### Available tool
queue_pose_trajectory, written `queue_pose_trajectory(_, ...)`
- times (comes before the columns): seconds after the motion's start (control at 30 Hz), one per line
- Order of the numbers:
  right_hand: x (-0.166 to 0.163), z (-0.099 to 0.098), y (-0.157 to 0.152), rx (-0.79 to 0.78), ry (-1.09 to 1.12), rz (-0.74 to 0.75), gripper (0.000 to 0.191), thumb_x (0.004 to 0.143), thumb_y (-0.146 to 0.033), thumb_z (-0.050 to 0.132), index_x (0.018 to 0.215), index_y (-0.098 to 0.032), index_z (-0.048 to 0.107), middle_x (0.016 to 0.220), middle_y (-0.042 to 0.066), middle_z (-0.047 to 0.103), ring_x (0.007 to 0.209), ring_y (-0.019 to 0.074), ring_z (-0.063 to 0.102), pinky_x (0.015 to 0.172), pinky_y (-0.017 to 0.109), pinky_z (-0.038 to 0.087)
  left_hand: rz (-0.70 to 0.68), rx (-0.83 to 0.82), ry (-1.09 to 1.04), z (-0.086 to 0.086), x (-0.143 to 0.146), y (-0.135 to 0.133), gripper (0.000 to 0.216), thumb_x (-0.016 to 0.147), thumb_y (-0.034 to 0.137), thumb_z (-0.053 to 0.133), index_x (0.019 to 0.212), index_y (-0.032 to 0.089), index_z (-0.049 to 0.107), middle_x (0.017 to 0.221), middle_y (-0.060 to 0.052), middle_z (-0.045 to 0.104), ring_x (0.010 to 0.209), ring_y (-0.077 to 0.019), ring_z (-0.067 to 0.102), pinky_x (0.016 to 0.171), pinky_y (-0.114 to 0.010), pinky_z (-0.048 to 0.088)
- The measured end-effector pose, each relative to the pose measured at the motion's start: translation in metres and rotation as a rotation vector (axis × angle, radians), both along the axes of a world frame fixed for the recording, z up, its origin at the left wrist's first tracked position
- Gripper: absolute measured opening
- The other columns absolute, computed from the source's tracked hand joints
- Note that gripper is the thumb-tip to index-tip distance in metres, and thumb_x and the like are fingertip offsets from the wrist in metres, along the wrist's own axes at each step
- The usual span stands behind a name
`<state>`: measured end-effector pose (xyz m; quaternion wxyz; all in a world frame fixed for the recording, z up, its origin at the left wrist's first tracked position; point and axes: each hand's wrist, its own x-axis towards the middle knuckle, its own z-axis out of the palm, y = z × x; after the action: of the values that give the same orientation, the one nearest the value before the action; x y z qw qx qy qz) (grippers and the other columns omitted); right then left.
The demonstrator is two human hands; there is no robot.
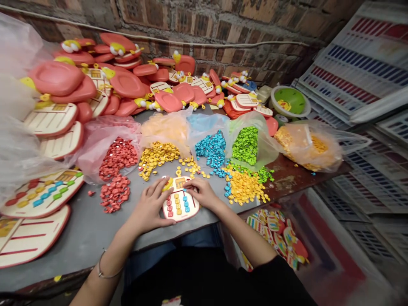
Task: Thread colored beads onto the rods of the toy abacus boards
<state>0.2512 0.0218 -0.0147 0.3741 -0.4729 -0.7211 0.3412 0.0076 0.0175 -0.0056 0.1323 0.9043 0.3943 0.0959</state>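
Atop a grey bench [79,242], left hand [149,207], right hand [202,192], grasping a bead board [180,208]

A brick wall [204,29] ran across the top of the frame; stacked striped sheets [360,76] filled the right side, near a green bowl [290,101].

Not much to report outfit-wise: a plain black top [204,278] fills the bottom of the shot around 6 o'clock, and its sleeve [280,278] at about 5 o'clock stops partway up the right forearm. Blue jeans [172,250] peek out just above it. There's a thin silver bracelet [110,277] around 7 o'clock, looks like a simple wire bangle. Nails are short on the left hand [149,208] and right hand [202,193].
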Motion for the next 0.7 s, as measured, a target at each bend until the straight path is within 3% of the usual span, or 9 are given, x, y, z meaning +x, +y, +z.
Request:
queue_pose_trajectory(0.23,-0.006,0.002,0.003,-0.068,0.014,-0.002,0.017,0.078,-0.009,0.070,0.092,-0.019,0.071,0.091,0.004,0.073,0.083,0.0172,0.066,0.079,0.030,0.051,0.004,0.018,0.015,-0.002,0.000,0.000,0.090,0.065,0.071,0.068,0.137,0.020,0.048,0.157,-0.017,0.023,0.140,-0.0397,0.023,0.105,-0.053,0.030)
queue_pose_trajectory(0.43,0.016,0.018,-0.005,-0.127,0.036,0.204,0.017,0.082,-0.026,0.069,0.097,-0.019,0.072,0.095,0.005,0.074,0.089,0.0188,0.067,0.082,0.032,0.052,-0.027,0.005,0.011,-0.001,0.000,-0.001,0.090,0.067,0.075,0.064,0.138,0.023,0.048,0.157,-0.015,0.024,0.139,-0.0394,0.026,0.105,-0.053,0.028)
queue_pose_trajectory(0.5,0.041,0.026,-0.006,-0.049,0.067,0.056,0.017,0.084,-0.032,0.067,0.096,-0.020,0.071,0.092,0.005,0.073,0.086,0.0192,0.068,0.080,0.033,0.053,-0.038,0.004,0.003,-0.001,-0.001,-0.001,0.091,0.068,0.076,0.062,0.139,0.024,0.046,0.157,-0.015,0.024,0.139,-0.0396,0.026,0.105,-0.053,0.028)
queue_pose_trajectory(0.63,0.115,0.036,0.011,0.278,0.067,-0.657,0.020,0.090,-0.034,0.056,0.093,-0.019,0.068,0.084,0.007,0.070,0.080,0.0209,0.065,0.078,0.038,0.052,-0.036,0.000,0.014,0.001,0.000,-0.001,0.091,0.068,0.078,0.061,0.139,0.024,0.046,0.157,-0.016,0.024,0.139,-0.0389,0.027,0.104,-0.053,0.028)
queue_pose_trajectory(0.7,0.151,0.033,0.029,0.295,-0.112,-0.807,0.024,0.088,-0.033,0.055,0.100,-0.017,0.068,0.094,0.010,0.068,0.089,0.0244,0.063,0.082,0.041,0.050,-0.019,0.007,0.024,0.001,0.000,-0.001,0.091,0.068,0.079,0.060,0.139,0.024,0.047,0.157,-0.016,0.025,0.139,-0.0387,0.028,0.105,-0.053,0.027)
